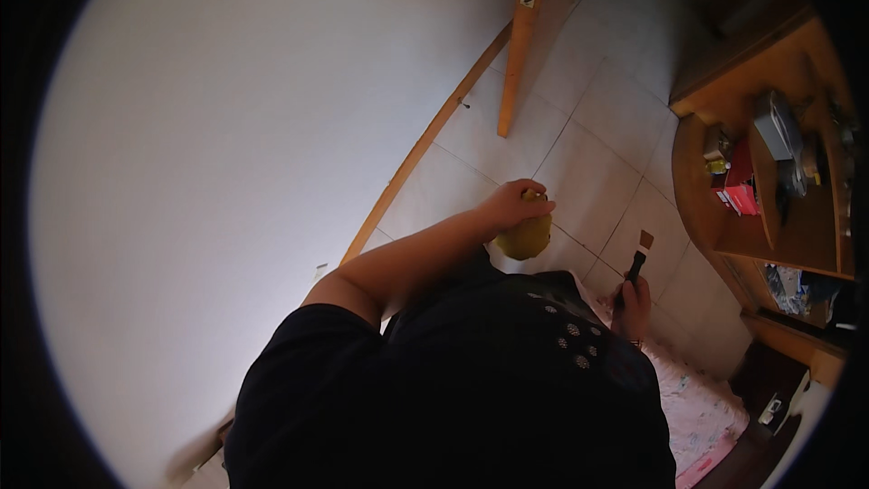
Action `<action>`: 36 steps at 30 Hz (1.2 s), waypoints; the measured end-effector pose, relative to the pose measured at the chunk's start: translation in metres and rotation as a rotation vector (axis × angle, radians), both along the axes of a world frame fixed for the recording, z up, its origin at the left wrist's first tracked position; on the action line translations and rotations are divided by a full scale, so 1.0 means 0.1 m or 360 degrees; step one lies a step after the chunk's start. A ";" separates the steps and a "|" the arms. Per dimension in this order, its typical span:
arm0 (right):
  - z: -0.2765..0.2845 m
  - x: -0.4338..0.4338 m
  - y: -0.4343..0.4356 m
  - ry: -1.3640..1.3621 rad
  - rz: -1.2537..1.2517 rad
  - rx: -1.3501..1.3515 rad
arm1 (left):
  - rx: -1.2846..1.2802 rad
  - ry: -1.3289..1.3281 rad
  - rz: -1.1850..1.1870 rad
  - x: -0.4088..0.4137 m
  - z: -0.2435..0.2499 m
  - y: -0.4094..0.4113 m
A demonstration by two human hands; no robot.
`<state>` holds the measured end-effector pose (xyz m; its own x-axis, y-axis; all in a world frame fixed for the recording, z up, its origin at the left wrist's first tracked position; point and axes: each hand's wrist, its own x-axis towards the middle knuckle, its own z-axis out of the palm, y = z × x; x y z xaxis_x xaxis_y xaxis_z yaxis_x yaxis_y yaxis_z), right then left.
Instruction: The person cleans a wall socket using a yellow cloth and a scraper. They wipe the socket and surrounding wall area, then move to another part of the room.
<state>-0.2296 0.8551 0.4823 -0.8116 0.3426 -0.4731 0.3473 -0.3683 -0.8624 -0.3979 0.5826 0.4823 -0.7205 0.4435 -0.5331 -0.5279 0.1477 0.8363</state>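
My left hand (pixel 514 206) reaches across from the left, its fingers closed around a rounded yellow-green thing (pixel 527 239). It might be a cloth or a sponge; the hand covers its top. Lower and to the right, my right hand (pixel 633 309) grips the black handle of a flat brush (pixel 639 259). The brush's brown bristles point up and away from me, above the tiled floor (pixel 604 149). Neither held thing touches the wall or the door.
A wooden door (pixel 526 47) with metal handles stands edge-on ahead. Along the white wall (pixel 237 115) runs a wooden baseboard (pixel 424 142). Right of me is a wooden shelf unit (pixel 699 197) holding boxes and a red carton (pixel 740 197). Pink floral fabric (pixel 699 407) lies at lower right.
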 end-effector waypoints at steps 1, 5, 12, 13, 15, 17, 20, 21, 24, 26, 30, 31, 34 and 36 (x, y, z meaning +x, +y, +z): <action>-0.08 0.00 0.00 -0.0008 -0.0079 -0.0067 | -0.0018 0.0003 0.0000 -0.09 -0.04 -0.01; -0.25 -0.18 0.05 -0.0058 -0.0070 -0.0131 | 0.0184 -0.0214 0.0074 -0.35 -0.12 0.08; -0.39 -1.05 0.97 -0.0061 0.0006 -0.0228 | 0.0336 -0.0231 0.0141 -0.87 -0.44 0.80; -0.27 -1.23 1.09 -0.0175 0.0026 -0.0207 | 0.0369 -0.0276 0.0187 -0.96 -0.45 0.92; -0.45 -1.40 1.46 -0.0127 -0.0016 -0.0103 | 0.0587 -0.0268 0.0267 -1.10 -0.56 1.16; -0.27 -1.61 1.81 -0.0139 -0.0068 -0.0078 | 0.0502 -0.0306 0.0277 -1.32 -0.37 1.59; -0.16 -1.82 2.51 0.0000 -0.0170 -0.0161 | 0.0497 -0.0289 0.0197 -1.74 -0.14 2.36; -0.14 -1.87 2.77 0.0022 -0.0199 -0.0125 | 0.0498 -0.0319 0.0204 -1.88 -0.07 2.63; -0.06 -1.94 3.44 0.0049 -0.0409 -0.0068 | 0.0474 -0.0273 0.0165 -2.16 0.25 3.47; 0.02 -2.03 3.76 0.0164 -0.0623 -0.0103 | 0.0485 -0.0272 0.0084 -2.41 0.35 3.92; 0.24 -2.12 4.14 0.0236 -0.0874 -0.0005 | 0.0759 -0.0350 -0.0143 -3.15 0.38 4.68; 0.25 -2.13 4.26 0.0244 -0.0932 0.0036 | 0.0711 -0.0342 -0.0029 -3.37 0.48 4.96; 0.30 -2.23 4.57 0.0322 -0.1165 0.0105 | 0.0982 -0.0210 -0.0016 -4.06 0.93 5.87; 0.38 -2.36 4.72 0.0379 -0.1312 0.0179 | 0.1157 0.0003 -0.0157 -4.52 1.24 6.52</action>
<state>-0.4654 1.3267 0.5205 -0.3566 0.9001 -0.2502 -0.1874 -0.3313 -0.9247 -0.8502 1.2349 0.6061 -0.6593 0.7478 -0.0782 -0.5395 -0.3981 0.7420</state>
